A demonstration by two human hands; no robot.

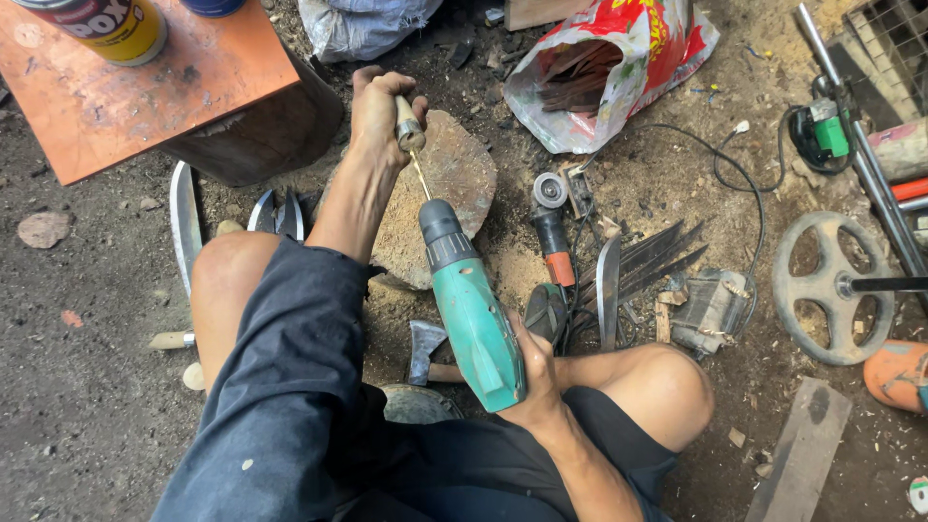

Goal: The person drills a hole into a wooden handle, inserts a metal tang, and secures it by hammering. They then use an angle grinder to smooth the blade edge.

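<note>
- We sit on a dirt floor point(87, 406) strewn with sawdust, blades, an angle grinder point(553, 232) and a flat stone point(454, 184).
- Our left hand point(379, 114) is raised over the stone's left edge, its grip clenched round a wooden handle point(408, 121).
- Our right hand point(530, 372) grasps the green drill point(471, 307); its bit meets the handle's end.
- The handle's upper part is hidden in the fist.

Person wears dark navy shorts point(290, 406), fabric loose and creased, with a few pale specks and dust marks on the left leg. Arms and knees bare, no sleeves in view. Left hand point(379, 111) and right hand point(536, 372) ungloved, no watch or rings visible.
</note>
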